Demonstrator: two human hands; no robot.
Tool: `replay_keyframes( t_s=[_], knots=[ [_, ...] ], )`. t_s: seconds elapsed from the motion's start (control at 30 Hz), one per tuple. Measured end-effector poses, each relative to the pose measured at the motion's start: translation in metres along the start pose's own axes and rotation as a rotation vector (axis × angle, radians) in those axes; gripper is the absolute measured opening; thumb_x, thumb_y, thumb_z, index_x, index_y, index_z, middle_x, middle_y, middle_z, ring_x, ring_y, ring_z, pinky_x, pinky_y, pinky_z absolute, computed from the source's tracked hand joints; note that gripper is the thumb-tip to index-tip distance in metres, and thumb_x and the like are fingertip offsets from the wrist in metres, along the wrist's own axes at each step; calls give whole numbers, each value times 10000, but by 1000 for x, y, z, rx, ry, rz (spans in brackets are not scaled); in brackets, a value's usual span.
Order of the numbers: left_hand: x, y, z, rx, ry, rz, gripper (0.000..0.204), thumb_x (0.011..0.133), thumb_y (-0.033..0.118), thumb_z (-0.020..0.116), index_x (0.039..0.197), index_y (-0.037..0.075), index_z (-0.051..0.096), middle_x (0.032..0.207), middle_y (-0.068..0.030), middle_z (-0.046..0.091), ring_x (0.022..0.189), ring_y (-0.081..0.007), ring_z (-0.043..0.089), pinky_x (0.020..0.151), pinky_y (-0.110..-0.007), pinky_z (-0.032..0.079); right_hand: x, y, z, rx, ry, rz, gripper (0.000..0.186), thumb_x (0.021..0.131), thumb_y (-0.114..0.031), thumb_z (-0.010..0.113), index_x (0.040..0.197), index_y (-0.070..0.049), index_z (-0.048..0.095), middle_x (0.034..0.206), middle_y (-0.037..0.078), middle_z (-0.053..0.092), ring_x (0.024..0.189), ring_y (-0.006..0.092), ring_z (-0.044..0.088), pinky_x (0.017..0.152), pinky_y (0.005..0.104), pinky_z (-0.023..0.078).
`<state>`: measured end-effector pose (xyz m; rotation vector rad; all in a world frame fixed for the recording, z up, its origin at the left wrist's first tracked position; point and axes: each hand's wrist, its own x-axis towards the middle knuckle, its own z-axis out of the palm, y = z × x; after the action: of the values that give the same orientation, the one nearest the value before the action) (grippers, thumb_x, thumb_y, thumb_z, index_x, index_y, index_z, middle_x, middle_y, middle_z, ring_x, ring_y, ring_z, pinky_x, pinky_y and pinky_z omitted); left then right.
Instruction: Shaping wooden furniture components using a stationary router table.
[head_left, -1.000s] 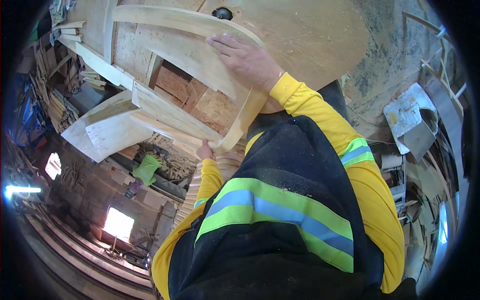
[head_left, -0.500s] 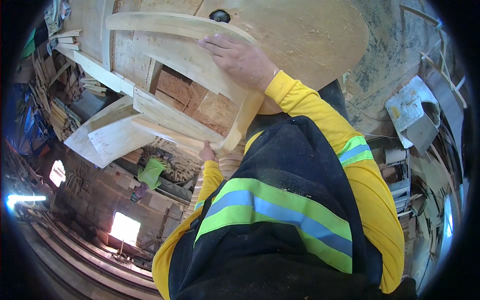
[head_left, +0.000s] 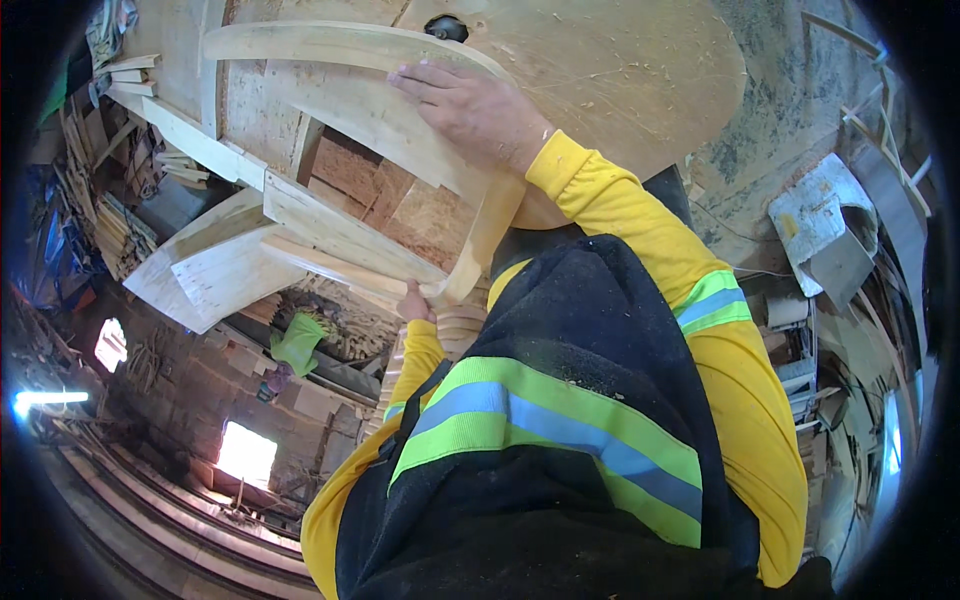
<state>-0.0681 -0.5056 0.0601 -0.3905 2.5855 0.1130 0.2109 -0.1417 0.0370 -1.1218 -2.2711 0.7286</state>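
A pale curved wooden piece lies on a plywood worktop, its bent band turning back near my body. My right hand rests flat on its right-hand bend, palm down and fingers stretched out. At the near corner, my left hand has its fingers closed on the wood's lower edge; the fingertips are partly hidden. Just beyond my right fingers, a dark round machine part sits in a hole in the worktop.
Left of the worktop, flat boards stick out at an angle. Stacked wood offcuts lie farther left. A bright green cloth hangs below them. On the right stands a worn whitish metal housing. Wood shavings dot the worktop.
The curved wooden piece and my right hand have shifted slightly to the left. My left hand keeps its hold at the near corner.
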Motion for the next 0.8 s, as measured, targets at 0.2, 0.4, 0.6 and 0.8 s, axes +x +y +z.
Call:
replay_keyframes(
  t_s=[0.2, 0.4, 0.6, 0.8],
  knots=[
    [5, -5, -2, -35, -18, -4, 462, 948, 398, 736, 762, 10, 567, 570, -52, 478, 432, -168, 419, 381, -365, 316, 7, 0, 2, -18, -9, -27, 521, 881, -69, 585, 1399, -21, 581, 1427, 17, 595, 1358, 175, 528, 1108, 280, 466],
    [3, -6, -2, -37, -5, -12, 462, 965, 376, 723, 702, 30, 564, 557, -50, 475, 444, -170, 426, 410, -366, 336, 11, 2, 5, -30, 0, -63, 532, 878, -64, 590, 1408, -28, 575, 1426, 31, 596, 1358, 180, 528, 1114, 286, 463],
    [2, -8, 0, -29, -26, 9, 478, 963, 407, 710, 702, 36, 558, 553, -50, 463, 443, -168, 425, 400, -370, 322, 15, 3, 3, -4, 14, -65, 508, 886, -72, 591, 1392, -33, 591, 1429, 33, 604, 1368, 187, 530, 1121, 301, 465],
    [-12, 1, 5, 20, -46, -3, 506, 948, 436, 713, 694, 32, 545, 563, -44, 456, 445, -158, 414, 388, -369, 303, 18, 8, 6, -22, -21, -104, 450, 882, -75, 592, 1327, -27, 643, 1460, 34, 591, 1397, 199, 510, 1137, 309, 457]
  ],
)
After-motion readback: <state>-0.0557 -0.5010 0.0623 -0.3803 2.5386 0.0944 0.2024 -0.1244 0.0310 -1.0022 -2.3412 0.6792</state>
